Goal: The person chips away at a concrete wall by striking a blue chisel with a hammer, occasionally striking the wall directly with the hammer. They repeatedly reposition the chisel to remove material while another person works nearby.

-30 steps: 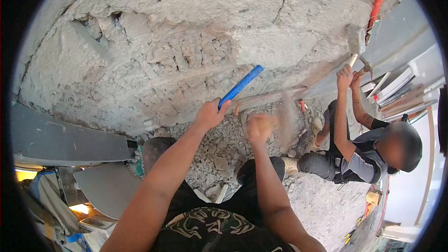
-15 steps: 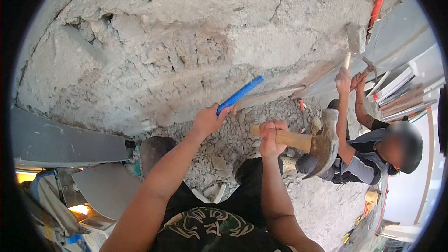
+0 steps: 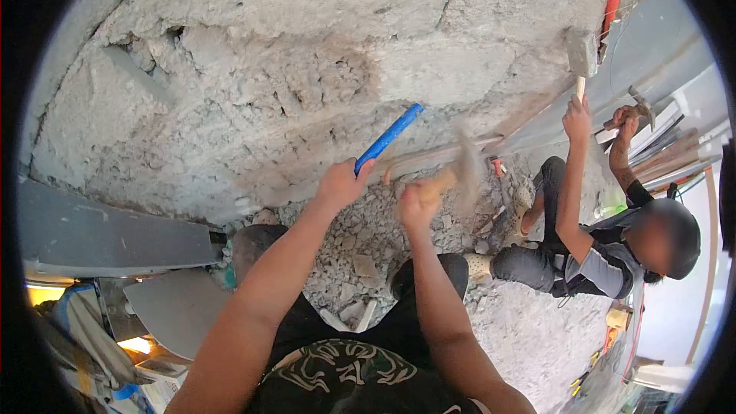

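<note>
My left hand [image 3: 343, 186] is closed around a blue chisel [image 3: 391, 136], which slants up to the right in front of the rough concrete wall [image 3: 253, 69]. In my right hand [image 3: 418, 207] is the wooden handle of a hammer [image 3: 443, 181]. Its head is smeared by motion, to the right of the chisel and apart from its upper end. The chisel's other end is hidden by my left hand. Chipped hollows mark the wall above both hands.
Broken rubble [image 3: 360, 245] covers the floor around my legs. At right, a crouching co-worker [image 3: 606, 261] raises a block-headed hammer [image 3: 583, 52]; a dark-sleeved arm [image 3: 622, 155] beside them holds another hammer [image 3: 638, 111]. A grey panel [image 3: 115, 222] stands at left. Tools [image 3: 586, 372] lie at lower right.
My right hand has swung the hammer up and left, towards the chisel. The chisel has shifted slightly left and up. The co-worker's block-headed hammer is more upright, and the other hammer has moved right.
</note>
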Tool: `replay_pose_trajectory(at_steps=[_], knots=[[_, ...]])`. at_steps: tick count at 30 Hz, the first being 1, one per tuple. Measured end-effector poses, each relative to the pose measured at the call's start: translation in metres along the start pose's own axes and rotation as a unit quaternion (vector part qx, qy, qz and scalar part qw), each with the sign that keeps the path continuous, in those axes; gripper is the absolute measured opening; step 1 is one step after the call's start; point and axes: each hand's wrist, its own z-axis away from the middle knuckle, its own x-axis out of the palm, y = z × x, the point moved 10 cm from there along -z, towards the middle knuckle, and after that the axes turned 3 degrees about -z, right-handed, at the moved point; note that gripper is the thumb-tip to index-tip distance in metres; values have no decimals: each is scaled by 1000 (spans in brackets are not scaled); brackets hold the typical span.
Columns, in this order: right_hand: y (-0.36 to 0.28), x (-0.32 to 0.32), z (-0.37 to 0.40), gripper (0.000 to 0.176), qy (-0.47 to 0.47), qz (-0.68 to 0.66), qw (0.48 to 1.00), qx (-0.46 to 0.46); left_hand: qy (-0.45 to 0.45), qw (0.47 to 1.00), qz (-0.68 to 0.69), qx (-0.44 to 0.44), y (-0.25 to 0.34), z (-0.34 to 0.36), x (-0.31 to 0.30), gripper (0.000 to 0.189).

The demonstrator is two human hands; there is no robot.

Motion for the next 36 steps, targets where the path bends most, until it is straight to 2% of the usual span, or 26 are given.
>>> replay_pose_trajectory(at_steps=[1, 2, 3, 5, 7, 9, 10, 12, 13, 15, 16, 17, 18, 20, 24, 26, 27, 29, 30, 33, 36], knots=[[45, 8, 7, 12, -53, 28, 981, 182, -16, 1000, -3, -14, -2, 0, 5, 63], [84, 10, 27, 11, -105, 56, 926, 358, -33, 999, -6, -30, -6, 1, 9, 67], [83, 6, 27, 11, -106, 54, 926, 358, -32, 999, -7, -31, -5, 3, 7, 67], [58, -20, 1, 16, -49, 134, 965, 220, -38, 998, -21, -43, -2, 4, 4, 67], [8, -17, -14, 12, -52, 122, 966, 221, -36, 998, -8, -51, -4, 5, 6, 67], [-42, -18, -29, 9, -11, -9, 995, 101, -38, 998, 5, -58, -7, 7, 12, 67], [-55, -12, -33, 9, -11, -8, 995, 101, -37, 998, 0, -60, -9, 6, 14, 67], [-101, 2, -41, 6, -3, -248, 967, -54, -32, 998, -2, -62, -11, 4, 15, 67], [-90, 7, -39, 6, -5, -249, 967, -54, -33, 998, 0, -57, -10, 4, 15, 67], [-57, 5, -18, 7, 5, -142, 978, -151, -33, 998, 1, -52, -11, 5, 15, 67], [8, 8, 0, 9, -32, -49, 998, 36, -32, 998, -2, -53, -12, 5, 16, 66], [65, 1, 28, 12, -66, 48, 972, 220, -29, 998, -4, -51, -11, 4, 17, 66], [69, -3, 29, 12, -66, 47, 973, 218, -28, 998, -4, -50, -14, 3, 19, 66], [75, -14, 26, 23, -103, 268, 938, 195, -72, 993, -18, -89, -35, 5, 28, 64], [58, -31, 20, 22, -90, 228, 950, 195, -50, 995, -41, -70, -45, 26, 28, 61], [61, -41, 13, 21, -72, 200, 962, 170, -7, 998, -55, 8, -28, 31, 15, 55], [56, -42, 12, 21, -57, 169, 972, 150, -7, 998, -56, 8, -28, 32, 15, 55], [37, -33, 8, 20, -52, 119, 974, 184, 49, 997, -43, 37, -20, 36, 6, 52], [28, -28, 8, 20, -46, 68, 973, 217, 48, 997, -42, 36, -18, 36, 4, 52], [7, -20, 8, 17, -41, 46, 977, 205, 65, 997, -36, 29, -13, 37, -12, 51], [-18, -8, 9, 13, -27, -8, 974, 223, 26, 999, -33, 27, -13, 41, -17, 52]])
